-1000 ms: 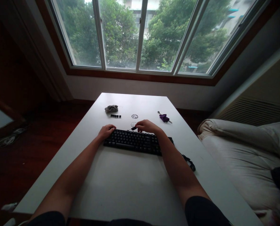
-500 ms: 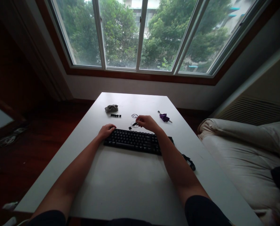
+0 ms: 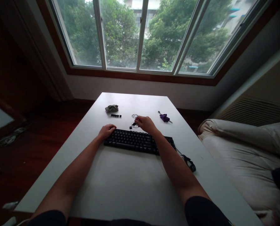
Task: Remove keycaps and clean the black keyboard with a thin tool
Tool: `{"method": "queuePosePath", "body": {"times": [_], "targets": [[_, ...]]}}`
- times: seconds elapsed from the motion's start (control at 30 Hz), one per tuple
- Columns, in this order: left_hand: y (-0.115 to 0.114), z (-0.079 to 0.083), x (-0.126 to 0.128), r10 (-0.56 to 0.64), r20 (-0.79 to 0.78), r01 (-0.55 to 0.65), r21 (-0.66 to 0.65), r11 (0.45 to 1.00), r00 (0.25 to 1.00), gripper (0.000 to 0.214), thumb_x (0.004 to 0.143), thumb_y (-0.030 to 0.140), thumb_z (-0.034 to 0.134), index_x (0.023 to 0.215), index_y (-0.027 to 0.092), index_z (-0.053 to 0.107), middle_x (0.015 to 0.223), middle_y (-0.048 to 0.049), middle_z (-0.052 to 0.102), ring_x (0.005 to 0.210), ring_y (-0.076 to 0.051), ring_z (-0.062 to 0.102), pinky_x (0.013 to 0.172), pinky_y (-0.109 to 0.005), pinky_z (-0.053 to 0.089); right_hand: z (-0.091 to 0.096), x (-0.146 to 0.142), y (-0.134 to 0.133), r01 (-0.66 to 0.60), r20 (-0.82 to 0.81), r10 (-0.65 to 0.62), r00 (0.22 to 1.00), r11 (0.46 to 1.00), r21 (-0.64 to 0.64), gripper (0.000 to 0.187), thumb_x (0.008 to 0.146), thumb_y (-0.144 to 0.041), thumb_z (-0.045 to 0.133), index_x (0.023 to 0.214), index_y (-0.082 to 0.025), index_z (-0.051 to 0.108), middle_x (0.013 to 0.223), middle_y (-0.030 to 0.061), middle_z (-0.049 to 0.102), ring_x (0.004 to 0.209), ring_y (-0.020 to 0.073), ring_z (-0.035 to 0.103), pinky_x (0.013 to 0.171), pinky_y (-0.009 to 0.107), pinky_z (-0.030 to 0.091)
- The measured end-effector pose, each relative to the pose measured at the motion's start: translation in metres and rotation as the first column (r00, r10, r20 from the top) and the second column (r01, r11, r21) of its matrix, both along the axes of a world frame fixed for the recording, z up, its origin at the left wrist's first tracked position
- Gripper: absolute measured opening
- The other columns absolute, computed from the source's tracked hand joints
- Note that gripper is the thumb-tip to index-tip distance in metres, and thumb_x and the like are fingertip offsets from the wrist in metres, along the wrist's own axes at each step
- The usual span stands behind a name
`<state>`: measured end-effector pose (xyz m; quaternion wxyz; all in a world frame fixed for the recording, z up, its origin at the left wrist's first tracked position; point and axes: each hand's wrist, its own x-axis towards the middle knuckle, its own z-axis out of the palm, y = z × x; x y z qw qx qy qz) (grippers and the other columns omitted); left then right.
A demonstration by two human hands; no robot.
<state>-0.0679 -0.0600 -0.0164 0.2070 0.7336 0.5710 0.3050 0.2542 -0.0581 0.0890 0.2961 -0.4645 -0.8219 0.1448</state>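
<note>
A black keyboard [image 3: 132, 141] lies flat across the white table. My left hand [image 3: 106, 131] is closed on its far left corner, thumb along the edge. Beyond the keyboard, my right hand [image 3: 146, 124] is pinched just over a round, clear-looking thing with a thin rim [image 3: 132, 125]. A small dark piece [image 3: 134, 124] shows at its fingertips; whether the fingers hold it is unclear. A loose black keycap [image 3: 130, 127] rests just behind the keyboard. Farther off is a second thin-rimmed round thing [image 3: 134, 116], partly behind the fingers.
Several black keycaps [image 3: 116, 115] stand in a row at the back left, by a crumpled grey cloth [image 3: 111, 108]. At the back right lies a purple cloth [image 3: 164, 117] with a thin stick-like tool. A bundled black cable [image 3: 190, 164] sits right of the keyboard.
My right hand has shifted slightly left over the round thing, its fingers still pinched. The left hand stays on the keyboard's corner.
</note>
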Motion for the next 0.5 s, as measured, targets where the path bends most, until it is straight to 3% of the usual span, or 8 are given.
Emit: {"method": "queuePosePath", "body": {"times": [0.1,0.33,0.5], "targets": [[0.0,0.002,0.001,0.012,0.011,-0.011,-0.026,1.0,1.0,0.029,0.089,0.037,0.054,0.1,0.026,0.079,0.109,-0.0024,0.077,0.106,-0.024,0.068,0.099,-0.035,0.051,-0.002,-0.003,-0.002,-0.009,-0.074,0.009,0.997,1.0,0.005,0.019,0.097,-0.037,0.058,0.095,-0.024,0.073,0.069,-0.0008,0.073,0.066,0.0168,0.067,0.068,0.026,0.045],[-0.003,0.008,0.008,0.036,0.131,-0.031,-0.038,0.999,0.991,0.031,0.09,0.04,0.054,0.106,0.025,0.076,0.113,-0.0033,0.077,0.1,-0.022,0.069,0.092,-0.034,0.054,-0.022,-0.023,-0.001,-0.203,-0.301,0.162,0.94,0.973,-0.111,0.025,0.096,-0.039,0.06,0.103,-0.022,0.076,0.075,0.0008,0.076,0.068,0.0166,0.073,0.072,0.028,0.054],[-0.006,0.01,0.017,-0.104,0.231,0.105,0.006,0.994,0.967,0.04,0.089,0.039,0.058,0.125,0.023,0.068,0.115,-0.0048,0.075,0.1,-0.02,0.07,0.09,-0.033,0.055,-0.031,-0.035,-0.005,-0.261,-0.362,0.197,0.911,0.956,-0.136,0.029,0.097,-0.04,0.059,0.111,-0.021,0.076,0.082,0.0022,0.078,0.075,0.0166,0.075,0.077,0.029,0.056]]}}
